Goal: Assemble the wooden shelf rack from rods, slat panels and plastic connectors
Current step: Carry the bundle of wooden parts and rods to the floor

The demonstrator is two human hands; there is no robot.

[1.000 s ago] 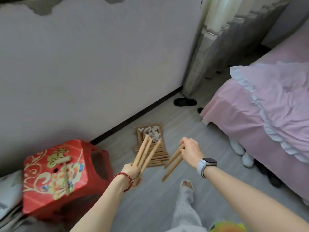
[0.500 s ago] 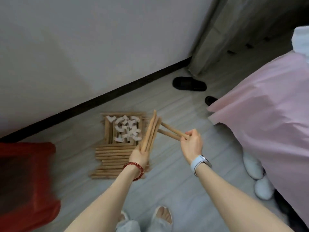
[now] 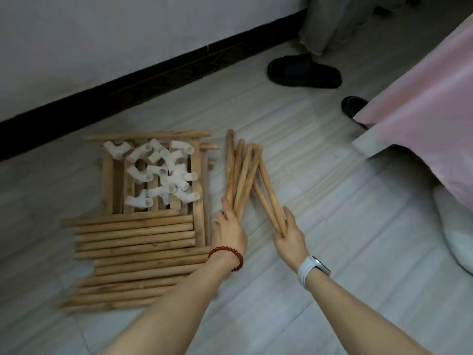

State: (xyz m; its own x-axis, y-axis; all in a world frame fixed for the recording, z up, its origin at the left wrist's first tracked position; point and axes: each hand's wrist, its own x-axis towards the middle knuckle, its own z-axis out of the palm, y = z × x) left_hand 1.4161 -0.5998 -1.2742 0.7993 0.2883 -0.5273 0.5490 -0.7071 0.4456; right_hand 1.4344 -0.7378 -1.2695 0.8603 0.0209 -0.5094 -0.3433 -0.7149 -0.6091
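My left hand (image 3: 228, 229) grips the lower ends of several wooden rods (image 3: 239, 175) that fan upward, low over the floor, just right of the slat panels (image 3: 199, 180). My right hand (image 3: 290, 235) holds two more rods (image 3: 268, 198), which slant up-left and meet the left bundle near its tips. A pile of white plastic connectors (image 3: 158, 171) lies on top of the stacked slat panels. In front of the panels, a row of longer rods (image 3: 133, 235) lies side by side on the floor, left of my left wrist.
A pink bed cover (image 3: 422, 98) hangs at the right, with a white slipper (image 3: 458, 231) under it. Two black slippers (image 3: 304, 71) (image 3: 354, 105) lie at the back. The wall's black baseboard (image 3: 153, 73) runs behind the parts, and a curtain (image 3: 322, 21) hangs at the top.
Both hands came down and forward with their rods to floor level beside the slat panels. The two rod groups drew together, and the view tilted down onto the parts.
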